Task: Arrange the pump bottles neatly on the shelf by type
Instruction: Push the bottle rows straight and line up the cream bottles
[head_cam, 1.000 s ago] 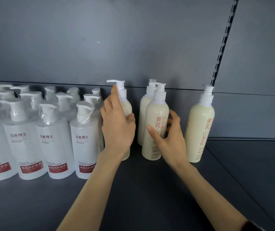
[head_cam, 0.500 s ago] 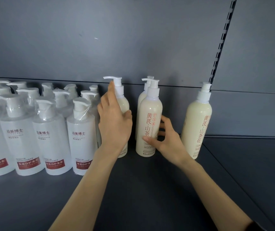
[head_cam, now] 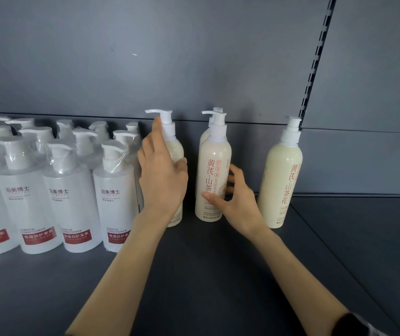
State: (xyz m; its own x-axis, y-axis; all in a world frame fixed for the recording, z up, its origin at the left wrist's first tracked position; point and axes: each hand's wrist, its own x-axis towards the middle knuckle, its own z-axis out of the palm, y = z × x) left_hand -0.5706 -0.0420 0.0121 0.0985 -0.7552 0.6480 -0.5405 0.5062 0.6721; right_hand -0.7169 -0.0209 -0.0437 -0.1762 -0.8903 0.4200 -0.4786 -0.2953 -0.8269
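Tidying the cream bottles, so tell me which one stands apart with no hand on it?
The rightmost cream bottle, alone by the slotted upright. The left hand and right hand each grip another; a fourth hides behind.

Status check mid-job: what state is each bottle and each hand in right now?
Left hand: grips left cream bottle, upright on the shelf.
Right hand: thumb and fingers round middle cream bottle, upright.
Rear cream bottle: upright, mostly hidden behind the middle one.
Right cream bottle: upright, standing apart, untouched.
Wrapped white bottles: upright, clustered in rows at left, plastic wrap on.
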